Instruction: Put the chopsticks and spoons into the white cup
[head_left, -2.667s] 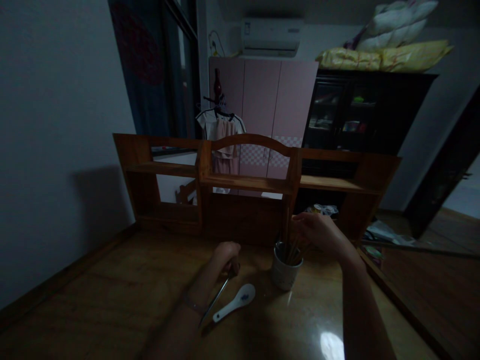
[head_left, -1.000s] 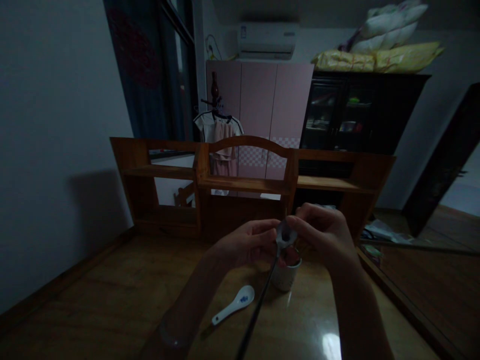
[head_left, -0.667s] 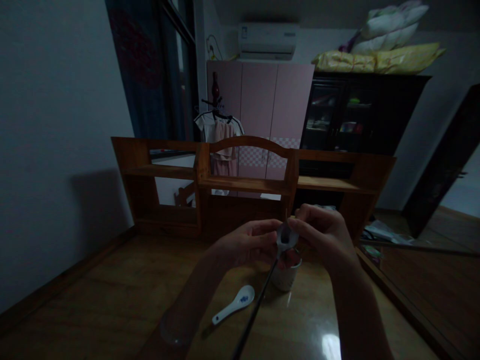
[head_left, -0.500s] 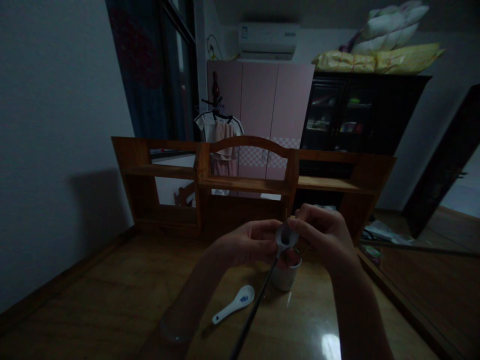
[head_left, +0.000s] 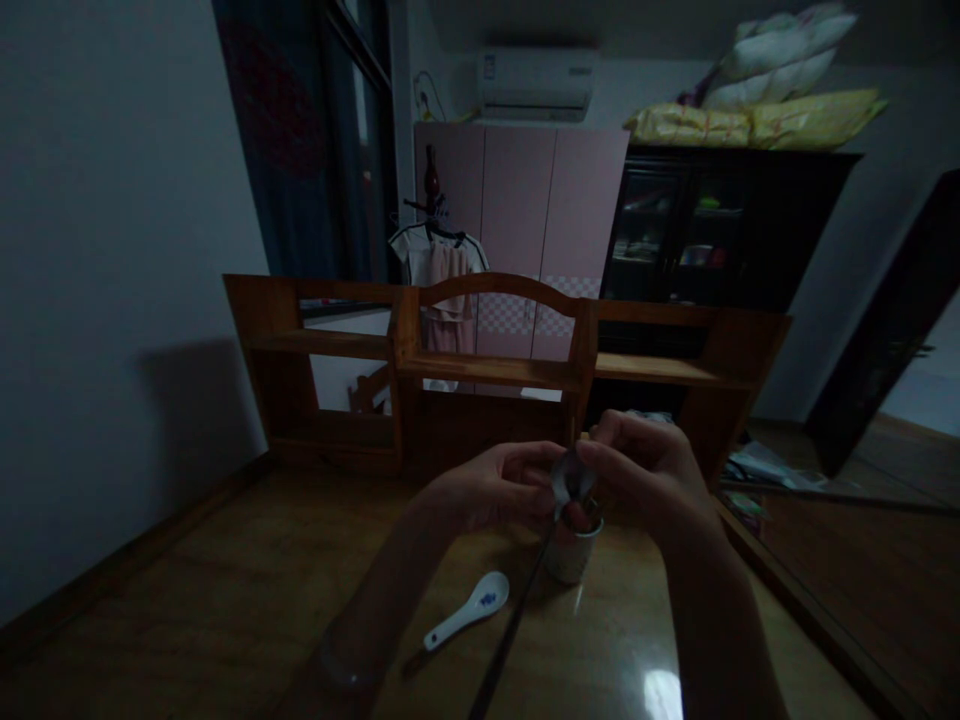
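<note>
In close, the handle of a long-handled metal spoon (head_left: pixel 568 480) came slanting up across the desk (head_left: pixel 247 560), its bowl raised above the wood between two busy hands. Low on the left, a clear bracelet (head_left: pixel 349 672) ringed the wrist.

Just beside that handle lay a white ceramic soup spoon (head_left: pixel 476 608), blue motif showing in its bowl, flat on the desk about midway between the left and right edges, its bowl turned towards the back.

And then the grip! The left hand (head_left: pixel 487 492) came in with its fingers wrapped round the bowl's left side, tips showing below it; the right hand (head_left: pixel 646 458) pinched the upper right rim between thumb and finger.

Right behind them, a patterned cup (head_left: pixel 571 560) stood upright, nearer the desk's right edge than its left, chopsticks (head_left: pixel 595 515) poking from its mouth, partly hidden by the hands.

Along the back edge ran a wooden shelf unit (head_left: pixel 487 368), arched in the middle. Past it, clothes (head_left: pixel 450 270) hung on a coat stand (head_left: pixel 431 175), before a pink wardrobe (head_left: pixel 517 190); to its right rose a black cabinet (head_left: pixel 772 220) with yellow packages (head_left: pixel 810 120) on top. Highest at the back, an air conditioner (head_left: pixel 536 82) sat on the wall.
</note>
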